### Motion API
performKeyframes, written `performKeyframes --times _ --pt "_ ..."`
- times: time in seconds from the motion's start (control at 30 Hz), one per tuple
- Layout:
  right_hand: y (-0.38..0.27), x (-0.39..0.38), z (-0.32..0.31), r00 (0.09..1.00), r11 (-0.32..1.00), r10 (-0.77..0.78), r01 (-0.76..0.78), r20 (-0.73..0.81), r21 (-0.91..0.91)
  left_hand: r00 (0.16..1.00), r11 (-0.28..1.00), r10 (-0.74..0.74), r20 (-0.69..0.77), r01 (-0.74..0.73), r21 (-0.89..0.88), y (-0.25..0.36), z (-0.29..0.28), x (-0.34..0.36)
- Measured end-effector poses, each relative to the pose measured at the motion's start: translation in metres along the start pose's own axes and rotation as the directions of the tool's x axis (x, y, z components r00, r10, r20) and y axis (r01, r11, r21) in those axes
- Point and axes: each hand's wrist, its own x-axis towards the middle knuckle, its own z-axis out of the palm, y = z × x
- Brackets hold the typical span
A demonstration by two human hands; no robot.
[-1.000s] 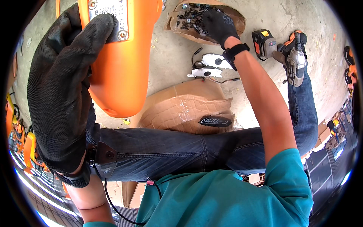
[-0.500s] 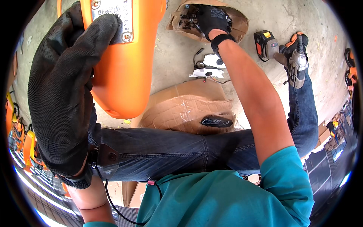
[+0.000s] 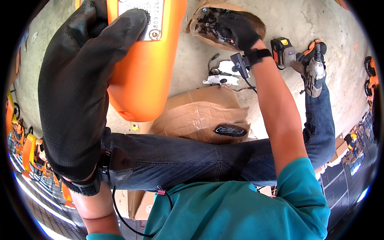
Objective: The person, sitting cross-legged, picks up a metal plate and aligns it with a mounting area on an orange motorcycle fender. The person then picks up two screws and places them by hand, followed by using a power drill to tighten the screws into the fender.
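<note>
My left hand (image 3: 80,80), in a black glove, grips an orange plastic housing (image 3: 140,84) at the upper left. Its thumb presses on a silver label plate (image 3: 152,24) fixed to the housing with rivets or screws. My right hand (image 3: 240,34), also gloved in black, reaches into an open cardboard box (image 3: 256,24) at the top. Small dark metal parts, looking like screws and clips (image 3: 210,24), lie in that box. The right fingertips blend into these dark parts, so whether they pinch anything is hidden.
A cordless impact driver (image 3: 314,74) lies by my shoe at the right. White parts with wires (image 3: 222,78) sit on the concrete floor below the box. A flattened brown cardboard piece (image 3: 188,112) carries a black oval piece (image 3: 230,130) near my leg.
My right hand has shifted slightly right and back within the box, turning so its wrist device shows. The orange housing and left hand appear a little further right.
</note>
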Motion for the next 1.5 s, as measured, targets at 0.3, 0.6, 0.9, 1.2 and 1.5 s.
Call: performKeyframes --times 0.3,0.6,0.9,1.2,1.5 --pt "-0.099 -0.101 0.011 0.965 0.873 -0.057 -0.076 0.256 0.481 0.948 0.816 -0.317 0.038 0.293 -0.497 0.032 0.019 0.016" --pt "-0.195 -0.193 0.076 0.998 0.963 -0.059 0.058 -0.003 0.264 0.984 0.885 -0.178 0.02 0.169 -0.435 0.028 0.046 0.015" --pt "-0.183 -0.2 0.134 0.787 0.789 -0.567 0.435 -0.244 -0.434 0.993 0.949 -0.078 -0.09 0.046 -0.312 0.034 0.049 0.008" --pt "-0.197 -0.192 0.147 0.715 0.61 -0.682 0.439 -0.156 -0.66 0.973 0.984 0.048 -0.225 -0.084 -0.156 0.028 0.06 0.004" --pt "-0.196 -0.189 0.149 0.727 0.602 -0.669 0.408 -0.154 -0.686 0.97 0.992 0.047 -0.238 -0.073 -0.1 0.031 0.059 0.001"
